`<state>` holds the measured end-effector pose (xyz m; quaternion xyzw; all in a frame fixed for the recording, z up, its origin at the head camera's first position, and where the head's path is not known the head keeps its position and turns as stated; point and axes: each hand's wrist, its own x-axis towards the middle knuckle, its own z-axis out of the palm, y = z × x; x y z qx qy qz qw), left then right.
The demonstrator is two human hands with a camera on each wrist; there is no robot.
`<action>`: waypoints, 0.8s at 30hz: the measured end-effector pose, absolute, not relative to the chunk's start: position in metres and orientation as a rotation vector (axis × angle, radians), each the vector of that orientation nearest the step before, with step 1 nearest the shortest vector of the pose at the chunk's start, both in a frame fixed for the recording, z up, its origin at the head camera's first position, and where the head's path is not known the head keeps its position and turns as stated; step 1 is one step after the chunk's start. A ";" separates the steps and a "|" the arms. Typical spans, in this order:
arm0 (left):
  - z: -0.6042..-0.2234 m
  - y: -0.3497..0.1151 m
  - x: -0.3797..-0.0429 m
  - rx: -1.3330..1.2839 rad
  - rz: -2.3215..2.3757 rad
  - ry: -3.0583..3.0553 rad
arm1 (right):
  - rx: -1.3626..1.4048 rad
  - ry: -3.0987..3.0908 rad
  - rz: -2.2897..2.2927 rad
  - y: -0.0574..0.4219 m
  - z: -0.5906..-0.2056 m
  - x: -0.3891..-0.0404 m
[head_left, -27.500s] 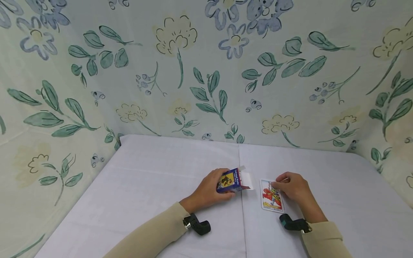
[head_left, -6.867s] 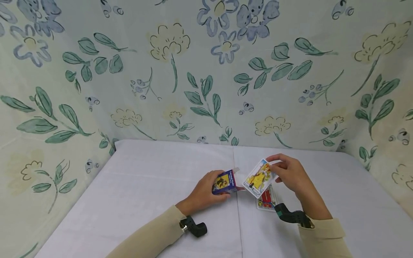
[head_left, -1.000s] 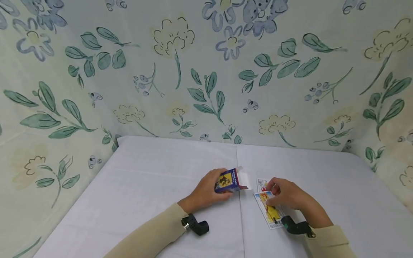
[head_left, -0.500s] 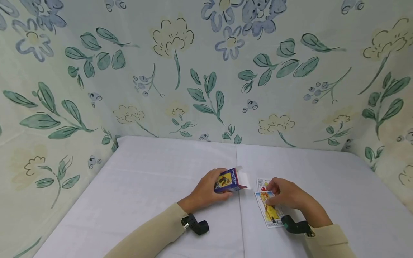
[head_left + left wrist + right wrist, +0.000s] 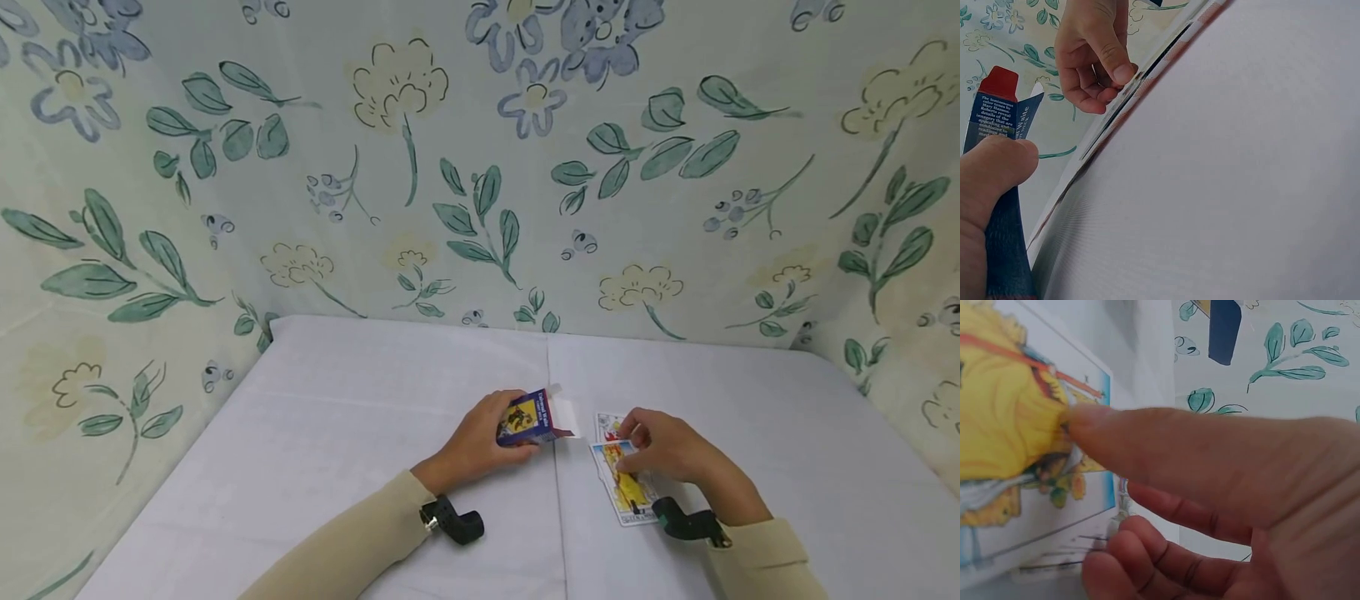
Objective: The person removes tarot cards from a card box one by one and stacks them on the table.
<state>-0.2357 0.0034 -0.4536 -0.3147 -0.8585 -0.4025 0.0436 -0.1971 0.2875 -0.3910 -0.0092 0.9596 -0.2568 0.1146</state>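
Observation:
My left hand (image 5: pixel 478 435) grips a blue tarot box (image 5: pixel 525 419) near the table's middle, its flap open toward the right. In the left wrist view the thumb (image 5: pixel 1007 164) lies on the box's printed side. To the right, my right hand (image 5: pixel 670 446) has its thumb on a yellow-figured tarot card (image 5: pixel 632 490) and the other fingers curled by its far edge. This card lies slanted over another card (image 5: pixel 607 426), whose upper part shows behind it. In the right wrist view the thumb presses the yellow card's face (image 5: pixel 1010 412); the fingertips' contact is partly hidden.
A white cloth (image 5: pixel 390 392) with a fold line covers the table. Floral fabric (image 5: pixel 480 167) hangs behind and at both sides. Each wrist wears a black camera, such as the left one (image 5: pixel 459 523).
Several seconds ago the right hand held the yellow card raised above the pile; now it lies lower, over the pile. In the last second it has turned slightly. The box stays in the left hand.

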 end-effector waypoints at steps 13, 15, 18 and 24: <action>-0.452 0.004 -0.235 -0.956 -1.236 -2.636 | 0.046 2.784 -0.653 0.283 -0.386 -0.194; -0.452 0.004 -0.235 -0.958 -1.234 -2.635 | 0.037 2.782 -0.663 0.282 -0.385 -0.194; -0.453 0.003 -0.235 -0.957 -1.232 -2.635 | 0.022 2.779 -0.679 0.283 -0.385 -0.193; -0.454 0.004 -0.235 -0.955 -1.235 -2.629 | 0.016 2.774 -0.747 0.290 -0.382 -0.194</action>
